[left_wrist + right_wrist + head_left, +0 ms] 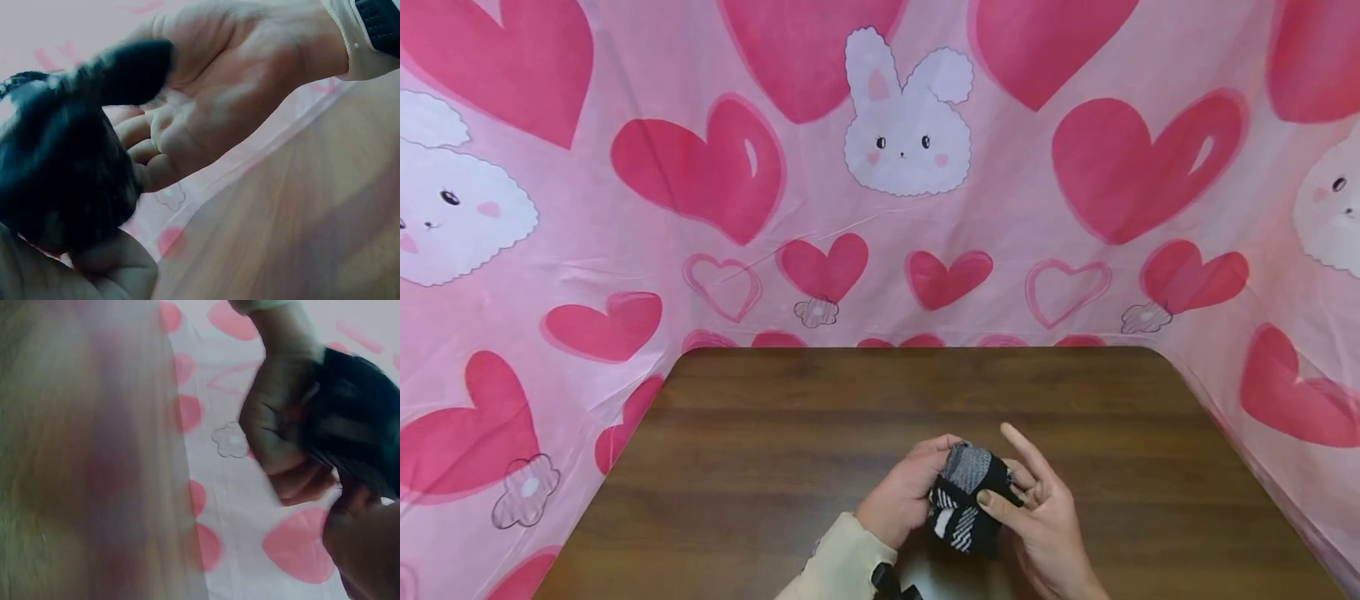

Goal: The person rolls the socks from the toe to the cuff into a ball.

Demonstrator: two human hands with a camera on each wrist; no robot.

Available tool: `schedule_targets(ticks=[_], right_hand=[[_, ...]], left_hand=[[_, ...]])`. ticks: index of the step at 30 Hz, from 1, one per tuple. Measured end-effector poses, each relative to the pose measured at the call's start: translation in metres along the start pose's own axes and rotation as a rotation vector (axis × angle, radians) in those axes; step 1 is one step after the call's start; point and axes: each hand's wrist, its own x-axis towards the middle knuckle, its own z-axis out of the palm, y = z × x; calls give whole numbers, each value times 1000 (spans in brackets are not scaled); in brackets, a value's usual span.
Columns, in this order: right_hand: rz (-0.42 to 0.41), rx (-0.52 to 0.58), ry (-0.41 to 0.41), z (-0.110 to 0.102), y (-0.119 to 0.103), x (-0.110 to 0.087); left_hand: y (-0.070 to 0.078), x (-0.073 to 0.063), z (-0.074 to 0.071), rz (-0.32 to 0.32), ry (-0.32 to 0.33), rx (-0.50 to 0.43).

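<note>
Between both hands, above the near part of the table, is a bundle of folded knit socks (967,468), black with grey and white patterning. My left hand (904,490) holds its left side, fingers behind it. My right hand (1047,518) pinches the right side, thumb on the front and index finger stretched out away from it. In the left wrist view a dark rounded end of the socks (140,72) sticks out toward the left palm (219,94). The socks (356,425) look dark and blurred in the right wrist view, with the left hand's curled fingers against them.
A brown wood-grain table (775,425) lies under the hands. Pink cloth (880,225) printed with hearts and rabbits hangs at the back and both sides, right along the table edges. A black strap (887,577) sits at the left cream sleeve (842,554).
</note>
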Motion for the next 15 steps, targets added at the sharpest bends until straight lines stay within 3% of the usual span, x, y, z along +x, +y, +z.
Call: schedule_targets(ticks=[3, 6, 8, 10, 12, 15], right_hand=[[18, -90, -24, -2, -2, 0], [11, -149, 32, -3, -5, 0], [-3, -154, 50, -4, -7, -1], [-2, -148, 43, -5, -10, -1], [7, -135, 21, -8, -13, -1], [19, -128, -2, -11, -16, -1]], left_hand=[[1, -1, -3, -2, -17, -31], [2, -1, -5, 94, 11, -31], [4, -4, -8, 229, 27, 42], [8, -10, -13, 411, -5, 196], [14, -17, -19, 599, -80, 410], [27, -27, -24, 861, -256, 710]])
